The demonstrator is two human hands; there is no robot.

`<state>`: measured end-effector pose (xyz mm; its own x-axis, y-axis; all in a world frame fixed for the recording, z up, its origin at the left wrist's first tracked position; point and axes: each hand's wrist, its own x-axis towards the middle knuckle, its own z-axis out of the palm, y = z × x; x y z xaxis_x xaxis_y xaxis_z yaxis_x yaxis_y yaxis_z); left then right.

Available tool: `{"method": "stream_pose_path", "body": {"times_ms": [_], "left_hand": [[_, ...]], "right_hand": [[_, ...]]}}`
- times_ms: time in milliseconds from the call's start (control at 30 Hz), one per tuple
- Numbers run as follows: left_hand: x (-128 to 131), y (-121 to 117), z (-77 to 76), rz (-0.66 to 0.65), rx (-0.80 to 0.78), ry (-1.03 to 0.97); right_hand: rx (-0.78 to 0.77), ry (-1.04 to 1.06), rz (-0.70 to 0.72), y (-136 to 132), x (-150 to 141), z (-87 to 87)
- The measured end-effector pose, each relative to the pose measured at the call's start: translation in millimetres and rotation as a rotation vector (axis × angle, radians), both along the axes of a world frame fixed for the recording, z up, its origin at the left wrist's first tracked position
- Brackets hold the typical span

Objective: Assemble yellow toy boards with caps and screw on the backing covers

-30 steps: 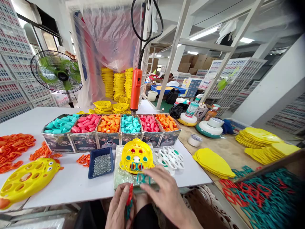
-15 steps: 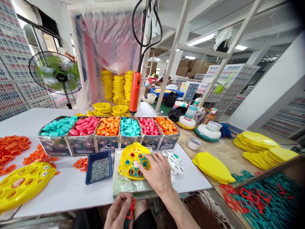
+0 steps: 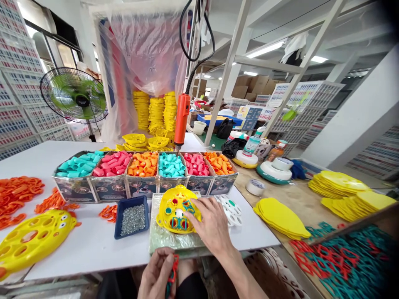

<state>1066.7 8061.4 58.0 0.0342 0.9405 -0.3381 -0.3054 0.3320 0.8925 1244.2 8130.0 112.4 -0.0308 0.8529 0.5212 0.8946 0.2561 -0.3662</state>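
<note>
A yellow plastic toy shell (image 3: 165,207) with round holes lies on a plastic-wrapped pad (image 3: 156,243) in front of me. My right hand (image 3: 212,224) reaches over its right side, thumb and fingers around a teal plastic frame (image 3: 188,206) set against the shell. Another teal frame (image 3: 179,224) sits across the shell's lower holes. Below the pad's front edge, my left hand (image 3: 157,272) is closed on red and teal plastic frames (image 3: 174,268), partly hidden by its fingers.
Beyond the shell stands a row of boxes (image 3: 140,185) with coloured plastic tubes. An orange electric screwdriver (image 3: 181,120) hangs above them. A blue tray (image 3: 116,224) of screws lies left of the pad, white plates (image 3: 233,209) right. Red and teal frames (image 3: 352,261) fill a box at lower right.
My right hand has carried a teal frame from the pad's front edge up to the shell's right side, then stayed there. My left hand keeps its frames low.
</note>
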Motion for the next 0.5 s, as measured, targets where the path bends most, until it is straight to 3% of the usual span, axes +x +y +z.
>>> {"method": "stream_pose_path", "body": {"times_ms": [133, 200, 300, 400, 500], "left_hand": [[-3, 5, 10.8, 0.018, 0.179, 0.05], [-1, 5, 13.3, 0.038, 0.207, 0.052], [3, 2, 15.6, 0.079, 0.182, 0.034], [4, -1, 19.0, 0.061, 0.143, -0.021], [0, 0, 20.4, 0.038, 0.109, -0.049]], "right_hand": [[-0.115, 0.153, 0.397, -37, -17, 2.6], [-0.132, 0.171, 0.496, -52, -26, -1.1], [-0.087, 0.188, 0.494, -62, -33, -4.3], [-0.065, 0.213, 0.495, -53, -28, 0.5], [0.004, 0.188, 0.324, -28, -19, 7.8]]}}
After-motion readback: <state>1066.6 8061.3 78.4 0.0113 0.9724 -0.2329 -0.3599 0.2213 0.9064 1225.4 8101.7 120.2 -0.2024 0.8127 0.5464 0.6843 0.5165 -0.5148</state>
